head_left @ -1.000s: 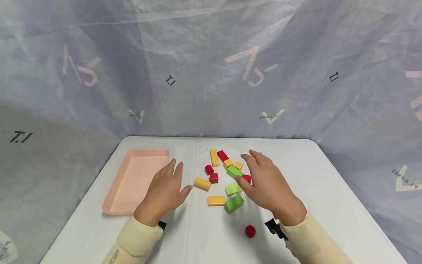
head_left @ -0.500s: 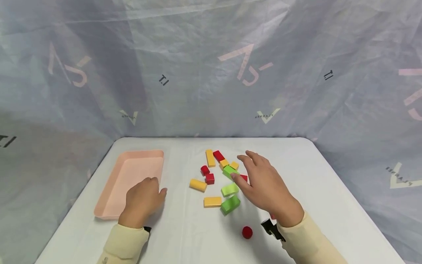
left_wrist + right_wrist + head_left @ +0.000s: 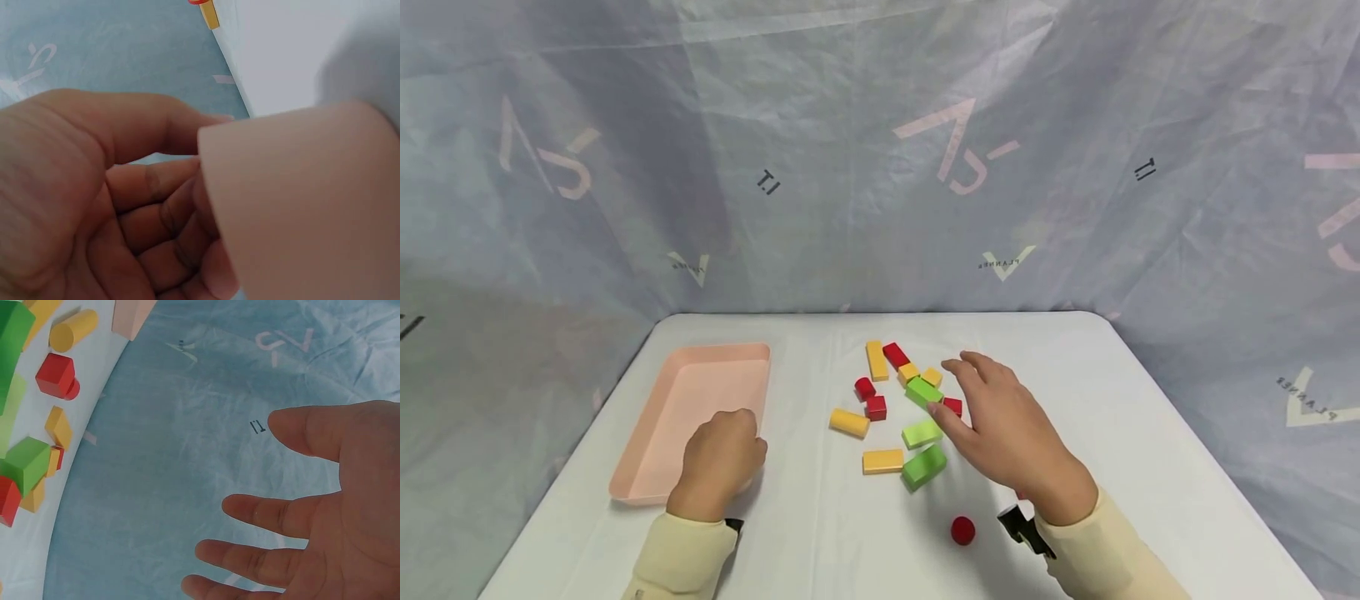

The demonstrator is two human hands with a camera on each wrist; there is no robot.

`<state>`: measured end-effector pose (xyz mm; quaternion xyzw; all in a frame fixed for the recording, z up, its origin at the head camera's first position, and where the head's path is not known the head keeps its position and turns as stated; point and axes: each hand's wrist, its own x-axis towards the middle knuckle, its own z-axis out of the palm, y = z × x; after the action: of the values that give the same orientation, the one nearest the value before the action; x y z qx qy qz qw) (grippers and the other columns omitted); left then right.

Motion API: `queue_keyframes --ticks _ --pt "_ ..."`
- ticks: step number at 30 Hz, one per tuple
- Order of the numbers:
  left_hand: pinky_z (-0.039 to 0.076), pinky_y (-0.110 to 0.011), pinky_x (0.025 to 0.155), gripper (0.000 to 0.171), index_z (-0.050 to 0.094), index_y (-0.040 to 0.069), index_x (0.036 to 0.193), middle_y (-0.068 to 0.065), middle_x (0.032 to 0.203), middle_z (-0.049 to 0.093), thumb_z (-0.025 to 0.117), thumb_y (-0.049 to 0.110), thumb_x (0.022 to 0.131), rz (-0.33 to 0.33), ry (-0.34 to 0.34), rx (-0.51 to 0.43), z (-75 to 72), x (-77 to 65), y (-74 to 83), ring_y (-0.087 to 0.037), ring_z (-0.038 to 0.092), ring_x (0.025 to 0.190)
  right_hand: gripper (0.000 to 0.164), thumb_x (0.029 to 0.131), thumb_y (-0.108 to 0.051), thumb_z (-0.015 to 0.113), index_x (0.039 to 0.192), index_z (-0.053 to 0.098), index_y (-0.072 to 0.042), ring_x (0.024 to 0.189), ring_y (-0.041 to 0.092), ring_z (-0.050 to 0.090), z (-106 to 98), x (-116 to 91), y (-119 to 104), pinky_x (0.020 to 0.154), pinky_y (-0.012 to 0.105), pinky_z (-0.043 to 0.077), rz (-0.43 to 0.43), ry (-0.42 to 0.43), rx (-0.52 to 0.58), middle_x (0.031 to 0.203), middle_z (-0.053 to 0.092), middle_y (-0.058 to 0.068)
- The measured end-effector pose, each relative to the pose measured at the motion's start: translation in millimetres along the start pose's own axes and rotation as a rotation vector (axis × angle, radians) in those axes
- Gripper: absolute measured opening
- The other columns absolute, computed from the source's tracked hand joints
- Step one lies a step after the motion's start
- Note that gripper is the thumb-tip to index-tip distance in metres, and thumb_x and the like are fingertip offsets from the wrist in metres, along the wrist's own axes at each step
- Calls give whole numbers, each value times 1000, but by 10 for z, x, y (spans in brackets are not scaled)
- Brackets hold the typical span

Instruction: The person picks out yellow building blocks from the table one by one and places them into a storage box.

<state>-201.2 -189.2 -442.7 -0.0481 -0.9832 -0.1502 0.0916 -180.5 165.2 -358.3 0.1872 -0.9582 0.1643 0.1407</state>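
Observation:
My left hand (image 3: 718, 462) is at the near right side of a shallow pink tray (image 3: 715, 375). In the left wrist view, its thumb and curled fingers pinch the tray's wall (image 3: 306, 200). My right hand (image 3: 1000, 429) hovers over the right side of the scattered toy blocks, fingers spread and holding nothing. Nearest its thumb are a green block (image 3: 924, 392) and a partly covered red block (image 3: 952, 406). A light green block (image 3: 922, 433) and a darker green block (image 3: 924, 467) lie left of the palm.
Left of the green blocks lie a yellow cylinder (image 3: 850, 422), a red cube (image 3: 876, 407) and a flat yellow block (image 3: 883, 461). A red round block (image 3: 962, 530) sits nearer the front. Grey printed sheeting (image 3: 865, 167) hangs behind the white table (image 3: 1150, 433).
My left hand has moved left and down from beside the yellow cylinder to the tray, its spread fingers curling onto the wall. The right hand stays nearly in place; the view has shifted slightly.

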Motion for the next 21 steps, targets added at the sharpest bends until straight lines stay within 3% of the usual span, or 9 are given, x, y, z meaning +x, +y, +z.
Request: queue_keyframes --ticks 10,21 --pt "25 -32 38 34 32 16 48 4 49 25 57 4 68 26 14 5 38 -1 39 -15 26 44 57 88 -53 54 132 49 -16 123 29 36 25 -28 31 94 57 39 1 -1 -16 139 41 11" --pt "21 -28 39 33 38 16 49 5 46 27 60 6 72 62 -105 -6 -4 -108 260 -11 24 42 56 88 -53 54 132 48 -20 123 26 35 45 -64 22 94 56 40 21 -27 -2 139 40 9"
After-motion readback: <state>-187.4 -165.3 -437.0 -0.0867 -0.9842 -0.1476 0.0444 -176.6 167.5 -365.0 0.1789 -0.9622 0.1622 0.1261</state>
